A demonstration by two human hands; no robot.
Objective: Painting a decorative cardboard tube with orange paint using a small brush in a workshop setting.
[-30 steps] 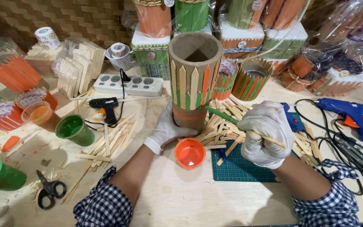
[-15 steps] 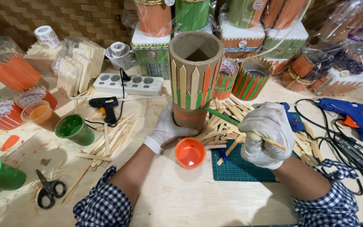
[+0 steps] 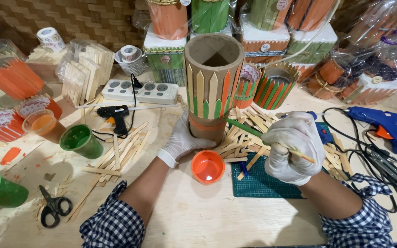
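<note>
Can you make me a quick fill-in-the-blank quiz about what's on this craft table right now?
1. The left hand steadies a cardboard ____ clad in pointed sticks.
2. The right hand holds a thin ____ with a green handle.
3. The small cup between the hands holds ____ paint.
4. The scissors have ____ handles.

Missing words: tube; brush; orange; black

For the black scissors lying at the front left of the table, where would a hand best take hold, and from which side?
Grip the black scissors by the two handle loops, coming from above and from the person's side. They lie flat with the loops toward the near table edge and the closed blades pointing away, so the loops are the nearest and safest part. Wood scraps lie close beside them.
</note>
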